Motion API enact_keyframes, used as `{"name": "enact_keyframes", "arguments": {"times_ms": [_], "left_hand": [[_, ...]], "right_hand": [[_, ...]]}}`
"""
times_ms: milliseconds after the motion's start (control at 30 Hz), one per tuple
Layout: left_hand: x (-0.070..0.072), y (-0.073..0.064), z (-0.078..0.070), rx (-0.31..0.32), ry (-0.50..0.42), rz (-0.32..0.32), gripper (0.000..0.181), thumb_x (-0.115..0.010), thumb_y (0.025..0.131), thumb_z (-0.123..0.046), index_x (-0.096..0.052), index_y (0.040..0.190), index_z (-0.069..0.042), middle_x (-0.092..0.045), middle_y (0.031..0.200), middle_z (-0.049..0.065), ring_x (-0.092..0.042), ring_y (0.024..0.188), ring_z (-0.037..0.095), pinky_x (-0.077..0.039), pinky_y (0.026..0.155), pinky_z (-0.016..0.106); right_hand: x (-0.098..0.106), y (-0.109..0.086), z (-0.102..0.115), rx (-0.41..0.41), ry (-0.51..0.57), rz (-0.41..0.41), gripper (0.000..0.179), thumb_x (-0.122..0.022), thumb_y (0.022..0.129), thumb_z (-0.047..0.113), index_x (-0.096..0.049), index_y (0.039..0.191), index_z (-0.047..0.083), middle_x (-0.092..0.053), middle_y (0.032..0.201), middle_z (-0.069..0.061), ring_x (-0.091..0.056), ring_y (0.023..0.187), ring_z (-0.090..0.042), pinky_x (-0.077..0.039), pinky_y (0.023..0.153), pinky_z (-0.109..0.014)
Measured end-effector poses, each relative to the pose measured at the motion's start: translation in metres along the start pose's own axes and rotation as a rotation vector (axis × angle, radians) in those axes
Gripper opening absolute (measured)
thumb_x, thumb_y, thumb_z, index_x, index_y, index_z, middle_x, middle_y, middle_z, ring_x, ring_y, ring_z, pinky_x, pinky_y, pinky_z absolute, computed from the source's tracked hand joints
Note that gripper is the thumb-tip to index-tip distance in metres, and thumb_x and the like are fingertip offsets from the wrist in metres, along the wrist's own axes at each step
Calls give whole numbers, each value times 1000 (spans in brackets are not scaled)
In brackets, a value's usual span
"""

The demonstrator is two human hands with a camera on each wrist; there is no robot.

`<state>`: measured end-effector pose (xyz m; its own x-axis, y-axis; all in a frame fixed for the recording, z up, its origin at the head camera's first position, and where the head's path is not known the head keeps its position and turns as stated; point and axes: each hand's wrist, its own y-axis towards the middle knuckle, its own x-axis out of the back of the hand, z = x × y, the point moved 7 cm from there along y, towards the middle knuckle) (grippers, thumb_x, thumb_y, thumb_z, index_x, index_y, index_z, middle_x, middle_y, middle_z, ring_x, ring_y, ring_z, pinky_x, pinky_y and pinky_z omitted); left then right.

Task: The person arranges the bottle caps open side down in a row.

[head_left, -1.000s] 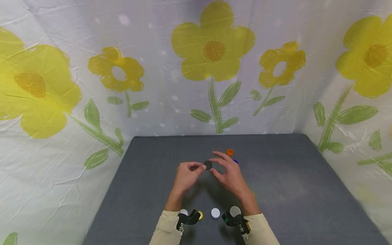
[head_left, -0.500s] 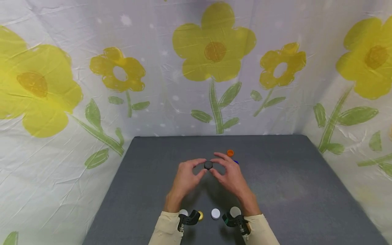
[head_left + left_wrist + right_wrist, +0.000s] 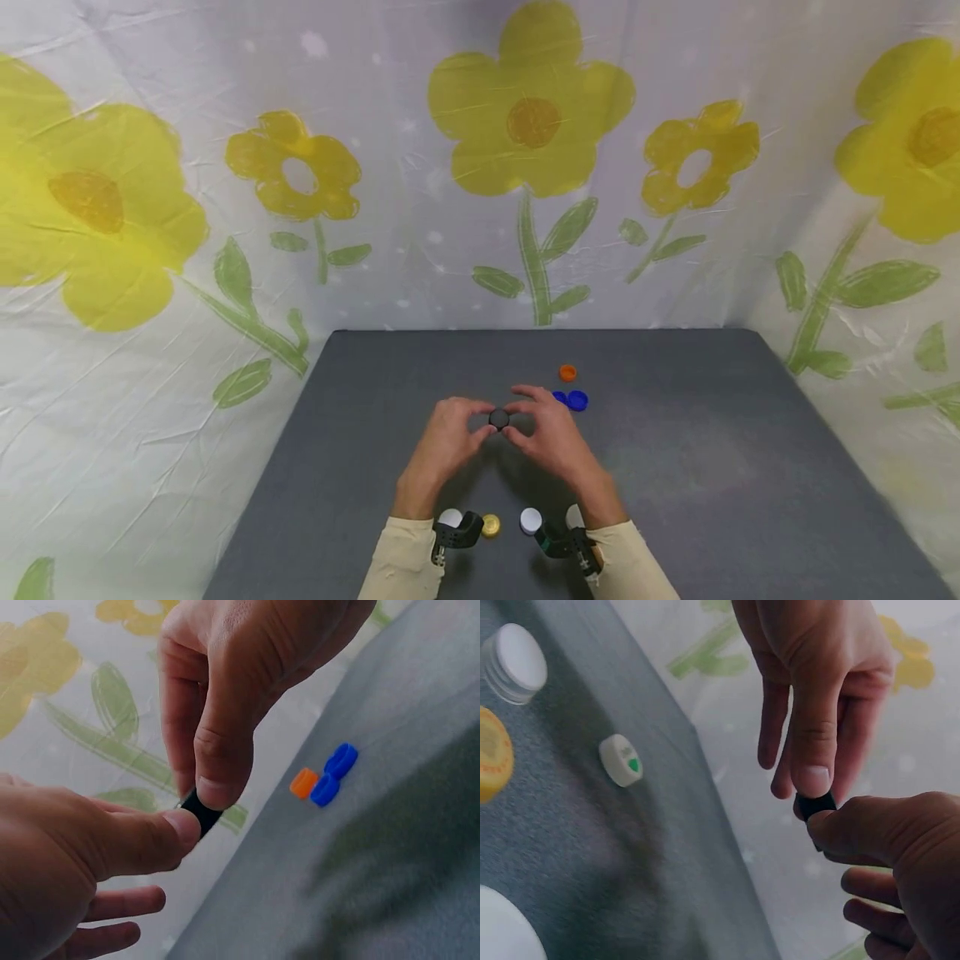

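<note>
A small black cap (image 3: 498, 418) is held up between both hands over the middle of the table. My left hand (image 3: 442, 437) pinches one side of its rim with thumb and index finger. On the opposite side, my right hand (image 3: 551, 433) pinches it the same way, its other fingers spread. In the left wrist view both thumbs lie on the black cap (image 3: 205, 815), covering much of it. The right wrist view shows only its dark edge between the thumbs.
Beyond the right hand lie an orange cap (image 3: 567, 372) and two blue caps, one blue cap (image 3: 577, 401) partly beside the fingers. Near the wrists are a gold cap (image 3: 491, 525) and several white caps, including a white cap (image 3: 530, 521). One white cap (image 3: 621, 760) bears a green mark.
The left index finger has moved round to the cap's rim and the cap has tilted. Both hands have come slightly nearer and left with it, uncovering more of the blue caps.
</note>
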<state>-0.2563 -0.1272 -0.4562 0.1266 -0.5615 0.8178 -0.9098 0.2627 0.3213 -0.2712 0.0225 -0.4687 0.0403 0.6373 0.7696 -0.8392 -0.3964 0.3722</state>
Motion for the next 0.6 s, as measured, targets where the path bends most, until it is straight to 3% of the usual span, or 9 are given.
{"name": "enact_keyframes", "arguments": {"times_ms": [400,600], "left_hand": [[-21,-14,23,69,85,89,20,-85,79,-16,-79,99,-14,-77,97,1,-71,96,23,-55,86,42],[-31,-17,31,95,77,110,20,-85,78,-16,-80,97,-15,-77,96,2,-71,95,24,-55,84,43]], "right_hand": [[-38,-3,-1,40,-23,103,22,-83,80,19,-78,98,9,-66,126,-15,-61,118,-36,-50,98,-51],[-48,-5,-3,0,-48,144,21,-84,79,19,-78,97,10,-66,126,-15,-61,118,-36,-51,97,-51]]}}
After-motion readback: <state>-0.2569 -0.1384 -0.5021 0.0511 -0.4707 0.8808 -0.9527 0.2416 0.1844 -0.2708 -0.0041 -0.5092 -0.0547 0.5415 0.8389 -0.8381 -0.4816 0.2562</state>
